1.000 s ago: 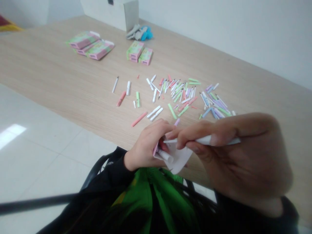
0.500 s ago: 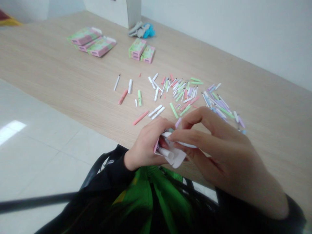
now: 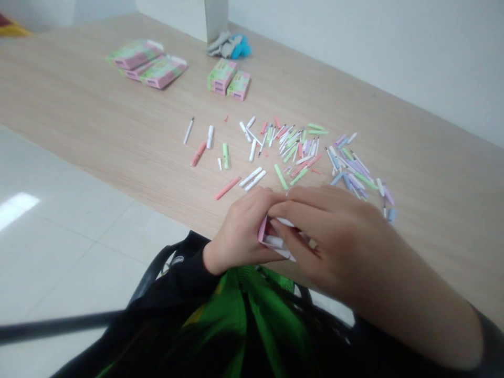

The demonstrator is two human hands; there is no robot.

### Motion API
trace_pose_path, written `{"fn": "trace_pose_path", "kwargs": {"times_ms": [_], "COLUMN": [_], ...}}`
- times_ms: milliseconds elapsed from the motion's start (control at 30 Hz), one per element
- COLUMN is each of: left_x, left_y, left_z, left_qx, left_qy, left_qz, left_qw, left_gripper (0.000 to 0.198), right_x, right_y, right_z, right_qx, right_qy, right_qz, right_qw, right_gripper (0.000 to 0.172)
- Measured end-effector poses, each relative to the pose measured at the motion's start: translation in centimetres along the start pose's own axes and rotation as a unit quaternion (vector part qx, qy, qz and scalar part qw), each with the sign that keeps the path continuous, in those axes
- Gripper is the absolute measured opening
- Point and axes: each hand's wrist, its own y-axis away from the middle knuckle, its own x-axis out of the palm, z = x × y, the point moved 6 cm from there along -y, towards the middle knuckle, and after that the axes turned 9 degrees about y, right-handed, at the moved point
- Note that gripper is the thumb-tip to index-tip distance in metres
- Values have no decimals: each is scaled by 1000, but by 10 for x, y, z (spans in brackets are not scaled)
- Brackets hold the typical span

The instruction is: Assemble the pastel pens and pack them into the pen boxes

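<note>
My left hand point(image 3: 242, 231) is closed around a small open carton point(image 3: 261, 231) with a pink edge. White pens point(image 3: 274, 241) lie inside its mouth, which faces my right hand. My right hand point(image 3: 334, 231) is right at that opening, thumb and index finger pinched on a white pen point(image 3: 285, 221). Most of that pen is hidden by the fingers. Just beyond both hands, loose pen parts in white, green, red, purple and blue lie scattered on the table, among them two white barrels point(image 3: 252, 179) side by side and a red one point(image 3: 227, 188).
Pink-and-green cartons lie in a left stack point(image 3: 163, 73) and a smaller middle stack point(image 3: 222, 73). Behind them are grey and blue gloves point(image 3: 230, 46) and a white box point(image 3: 177, 18). The wooden table point(image 3: 79, 100) meets a wall; tiled floor point(image 3: 51, 247) shows at left.
My right hand has moved in closer to the carton, and the white pen it pinches has gone further into the opening. The carton's white flap is now mostly covered. My left hand keeps its hold.
</note>
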Motion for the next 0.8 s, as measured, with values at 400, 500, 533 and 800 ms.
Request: {"fn": "trace_pose_path", "kwargs": {"times_ms": [400, 500, 533, 800], "left_x": [1, 3, 3, 6], "left_y": [0, -1, -2, -6], "left_z": [1, 1, 1, 2], "left_qx": [-27, -33, -31, -24], "left_qy": [18, 16, 18, 70], "left_qz": [33, 49, 54, 130], "left_qw": [999, 998, 998, 989], "left_gripper": [48, 55, 57, 54], "right_x": [-10, -10, -14, -20], "right_y": [3, 3, 4, 11], "right_z": [-8, -11, -12, -12], "right_qx": [16, 9, 9, -18], "right_qy": [-11, -21, -27, -136], "right_qz": [8, 28, 17, 45], "right_qw": [1000, 999, 999, 990], "right_gripper": [20, 20, 18, 15]}}
